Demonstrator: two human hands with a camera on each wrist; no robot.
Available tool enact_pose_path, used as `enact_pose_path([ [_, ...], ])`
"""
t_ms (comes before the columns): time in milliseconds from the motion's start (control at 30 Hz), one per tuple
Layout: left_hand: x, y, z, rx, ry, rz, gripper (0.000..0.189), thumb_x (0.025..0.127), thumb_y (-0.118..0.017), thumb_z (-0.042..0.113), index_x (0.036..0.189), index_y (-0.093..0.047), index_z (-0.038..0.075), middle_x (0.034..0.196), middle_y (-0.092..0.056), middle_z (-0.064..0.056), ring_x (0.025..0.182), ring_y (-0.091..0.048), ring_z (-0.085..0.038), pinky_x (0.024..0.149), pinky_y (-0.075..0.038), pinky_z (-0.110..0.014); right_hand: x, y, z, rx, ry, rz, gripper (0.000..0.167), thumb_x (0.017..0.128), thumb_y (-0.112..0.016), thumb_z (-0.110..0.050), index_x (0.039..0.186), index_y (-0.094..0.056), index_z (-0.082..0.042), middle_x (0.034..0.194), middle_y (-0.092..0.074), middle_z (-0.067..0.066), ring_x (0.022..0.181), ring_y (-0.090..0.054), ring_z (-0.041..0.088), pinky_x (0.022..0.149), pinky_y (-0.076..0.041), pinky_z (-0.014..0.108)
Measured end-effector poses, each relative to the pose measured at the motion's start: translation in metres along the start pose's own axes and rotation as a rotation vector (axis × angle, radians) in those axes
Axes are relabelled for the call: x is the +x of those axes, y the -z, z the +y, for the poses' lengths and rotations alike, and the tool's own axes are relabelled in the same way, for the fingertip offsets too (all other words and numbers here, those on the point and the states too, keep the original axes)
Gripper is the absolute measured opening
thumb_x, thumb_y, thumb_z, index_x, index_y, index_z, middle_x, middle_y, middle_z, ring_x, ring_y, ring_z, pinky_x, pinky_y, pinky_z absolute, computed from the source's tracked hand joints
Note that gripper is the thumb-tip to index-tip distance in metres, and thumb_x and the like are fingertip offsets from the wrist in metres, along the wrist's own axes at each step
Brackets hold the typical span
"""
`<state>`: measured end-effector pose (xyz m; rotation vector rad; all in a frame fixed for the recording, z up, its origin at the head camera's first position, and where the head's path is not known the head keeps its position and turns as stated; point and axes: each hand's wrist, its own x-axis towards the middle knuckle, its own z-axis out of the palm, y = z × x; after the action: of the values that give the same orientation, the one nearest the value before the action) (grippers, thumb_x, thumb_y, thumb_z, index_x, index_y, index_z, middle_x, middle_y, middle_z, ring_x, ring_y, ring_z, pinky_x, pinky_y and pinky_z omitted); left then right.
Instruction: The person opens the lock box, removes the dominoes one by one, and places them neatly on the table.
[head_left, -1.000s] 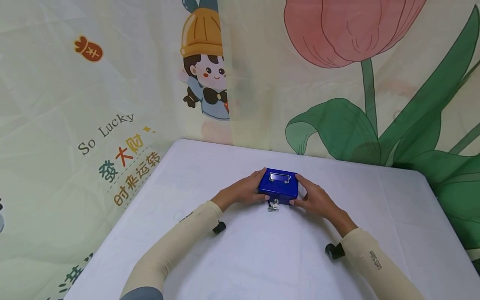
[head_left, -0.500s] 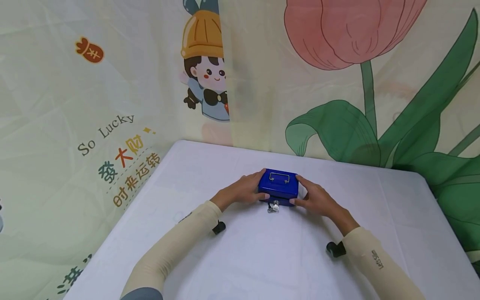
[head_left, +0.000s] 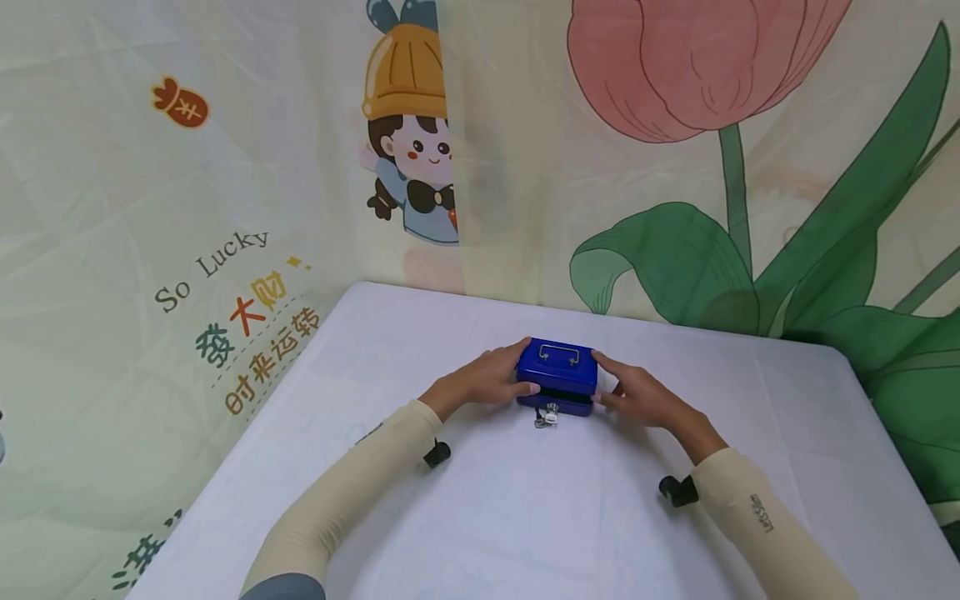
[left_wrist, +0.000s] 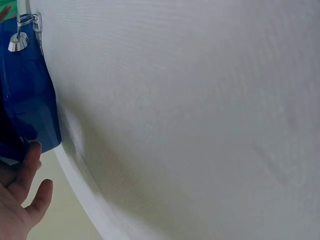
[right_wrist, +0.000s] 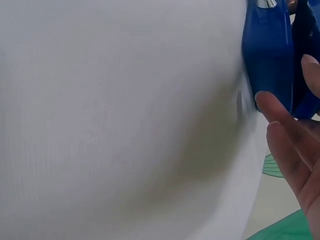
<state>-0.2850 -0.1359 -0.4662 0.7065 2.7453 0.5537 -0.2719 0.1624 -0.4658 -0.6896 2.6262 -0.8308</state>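
Observation:
A small blue metal cash box (head_left: 566, 406) sits on the table in the head view, its lid (head_left: 557, 367) tilted up so that a dark gap shows along the front. A wire handle (head_left: 559, 354) lies on the lid. Keys (head_left: 547, 417) hang from the lock at the front; the left wrist view shows the silver lock (left_wrist: 19, 44) close up. My left hand (head_left: 491, 377) grips the box's left side, thumb at the lid's front edge. On the right side, my right hand (head_left: 637, 396) holds it likewise, its thumb (right_wrist: 311, 72) near the gap in the right wrist view.
A white cloth covers the table (head_left: 555, 517). Behind it hangs a printed curtain (head_left: 510, 167) with a tulip and a cartoon figure, close to the table's back edge. Black wrist cameras (head_left: 678, 492) sit beneath the sleeves.
The lid's front edge has risen from the base, opening a gap. My right thumb has moved slightly up and right; the left hand is nearly still.

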Motion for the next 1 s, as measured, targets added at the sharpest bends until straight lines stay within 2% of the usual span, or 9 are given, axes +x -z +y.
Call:
enact_pose_path([
  [133, 0.001, 0.001, -0.001, -0.014, 0.012, -0.007, 0.096, 0.095, -0.056, 0.060, 0.162, -0.011, 0.008, 0.165, -0.027, -0.014, 0.152, -0.028, -0.031, 0.123, -0.025, -0.049, 0.002, 0.001, 0.002, -0.007, -0.013, 0.017, 0.074, 0.099, -0.065, -0.018, 0.160, -0.024, -0.011, 0.155, -0.043, 0.020, 0.096, -0.066, 0.021, 0.081, -0.059, 0.036],
  [267, 0.002, 0.001, -0.001, -0.038, 0.022, -0.007, 0.096, 0.095, -0.056, 0.061, 0.162, -0.011, 0.010, 0.164, -0.029, -0.013, 0.152, -0.029, -0.031, 0.123, -0.026, -0.048, 0.005, 0.000, 0.002, -0.032, -0.042, 0.061, 0.071, 0.098, -0.066, -0.018, 0.159, -0.029, -0.012, 0.129, -0.065, 0.017, 0.085, -0.062, 0.017, 0.075, -0.057, 0.033],
  [333, 0.003, 0.001, -0.002, -0.057, 0.022, -0.002, 0.096, 0.094, -0.057, 0.061, 0.162, -0.012, 0.010, 0.164, -0.030, -0.013, 0.151, -0.029, -0.031, 0.123, -0.027, -0.048, 0.007, -0.001, 0.003, -0.058, -0.044, 0.087, 0.070, 0.098, -0.066, -0.016, 0.158, -0.032, -0.011, 0.116, -0.070, 0.014, 0.080, -0.061, 0.016, 0.072, -0.055, 0.031],
  [400, 0.003, 0.001, -0.002, -0.073, 0.017, 0.001, 0.096, 0.094, -0.058, 0.061, 0.162, -0.013, 0.010, 0.163, -0.032, -0.013, 0.151, -0.030, -0.031, 0.122, -0.028, -0.049, 0.008, -0.002, 0.003, -0.088, -0.040, 0.113, 0.068, 0.098, -0.067, -0.016, 0.157, -0.034, -0.009, 0.111, -0.071, 0.012, 0.079, -0.060, 0.016, 0.070, -0.054, 0.030],
  [500, 0.004, 0.001, -0.004, -0.095, 0.005, 0.006, 0.097, 0.093, -0.059, 0.062, 0.162, -0.015, 0.010, 0.162, -0.033, -0.013, 0.150, -0.033, -0.031, 0.122, -0.029, -0.049, 0.008, -0.003, 0.002, -0.126, -0.026, 0.138, 0.064, 0.098, -0.066, -0.014, 0.155, -0.037, -0.007, 0.113, -0.072, 0.013, 0.079, -0.061, 0.015, 0.072, -0.056, 0.032],
  [733, 0.007, 0.001, -0.011, -0.171, -0.019, 0.018, 0.095, 0.091, -0.066, 0.058, 0.160, -0.021, 0.011, 0.156, -0.043, -0.010, 0.135, -0.052, -0.026, 0.117, -0.038, -0.046, 0.010, -0.003, 0.003, -0.150, -0.015, 0.151, 0.062, 0.099, -0.064, -0.014, 0.154, -0.038, -0.006, 0.127, -0.068, 0.018, 0.090, -0.066, 0.019, 0.082, -0.059, 0.040],
  [900, 0.011, 0.005, -0.012, -0.177, -0.041, 0.037, 0.082, 0.095, -0.069, 0.038, 0.159, -0.026, 0.010, 0.153, -0.048, -0.011, 0.129, -0.056, -0.026, 0.113, -0.043, -0.046, 0.009, -0.003, 0.004, -0.136, -0.022, 0.156, 0.060, 0.100, -0.062, -0.015, 0.155, -0.038, -0.007, 0.131, -0.066, 0.019, 0.100, -0.068, 0.025, 0.089, -0.058, 0.046],
  [1000, 0.014, 0.007, -0.014, -0.157, -0.051, 0.058, 0.070, 0.098, -0.066, 0.024, 0.157, -0.031, 0.010, 0.149, -0.052, -0.011, 0.125, -0.059, -0.026, 0.109, -0.047, -0.044, 0.010, -0.002, 0.004, -0.127, -0.019, 0.163, 0.058, 0.101, -0.062, -0.015, 0.154, -0.039, -0.007, 0.131, -0.066, 0.018, 0.099, -0.068, 0.025, 0.090, -0.058, 0.047],
])
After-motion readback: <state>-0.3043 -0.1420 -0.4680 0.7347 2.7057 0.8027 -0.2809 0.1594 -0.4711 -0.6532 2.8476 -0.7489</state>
